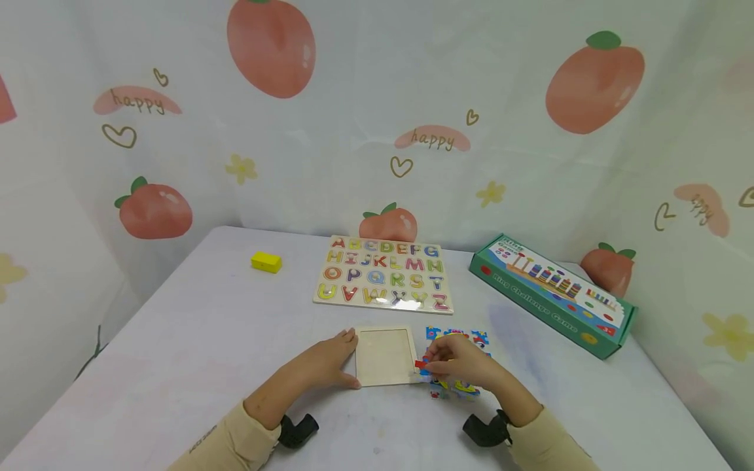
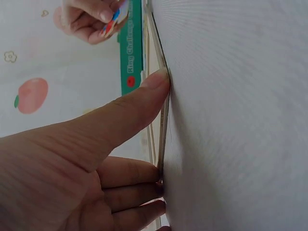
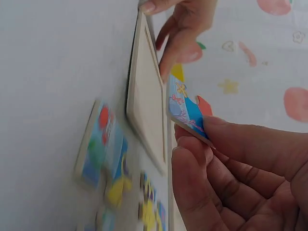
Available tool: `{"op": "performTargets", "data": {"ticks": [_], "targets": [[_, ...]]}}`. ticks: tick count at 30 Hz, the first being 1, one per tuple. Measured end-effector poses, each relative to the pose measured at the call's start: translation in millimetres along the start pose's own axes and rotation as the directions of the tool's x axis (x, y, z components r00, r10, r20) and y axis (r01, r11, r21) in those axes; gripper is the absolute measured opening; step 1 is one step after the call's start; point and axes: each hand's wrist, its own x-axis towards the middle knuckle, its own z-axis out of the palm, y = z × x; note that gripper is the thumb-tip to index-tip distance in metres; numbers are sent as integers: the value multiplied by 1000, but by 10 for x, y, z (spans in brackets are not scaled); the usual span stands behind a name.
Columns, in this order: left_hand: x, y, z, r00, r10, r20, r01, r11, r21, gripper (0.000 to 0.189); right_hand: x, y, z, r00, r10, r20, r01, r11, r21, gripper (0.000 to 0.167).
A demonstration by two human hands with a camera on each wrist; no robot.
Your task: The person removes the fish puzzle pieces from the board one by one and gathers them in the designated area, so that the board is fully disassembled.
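Note:
A shallow wooden puzzle tray with a raised rim lies flat at the front middle of the table, its bare inside showing. My left hand rests along its left side, thumb at the near corner and fingers by the far one; in the left wrist view the thumb touches the tray's edge. Between thumb and fingertips, my right hand pinches a jigsaw piece in blue and red with a starfish picture, raised beside the tray's right rim. Beneath that hand lie several colourful loose jigsaw pieces, partly hidden by it.
Behind the tray lies an alphabet board with coloured letters. A green Ring Challenge Game box sits at the back right, and a yellow block at the back left. A patterned cloth hangs behind the table.

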Motion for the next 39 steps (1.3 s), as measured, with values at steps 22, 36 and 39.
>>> {"op": "performTargets", "data": {"ticks": [22,36,39], "targets": [[12,-37,21,1000,-8,12,9,999,-45,85,-797,626,-459,963,228,-141,-212,969,124,42],[-3,-41,4,1000,-6,5,6,998,-67,82,-787,733,-442,948,262,-182,-234,958,163,35],[-2,-40,5,1000,-7,7,8,997,-78,81,-784,729,-439,947,267,-180,-237,956,173,35]]}}
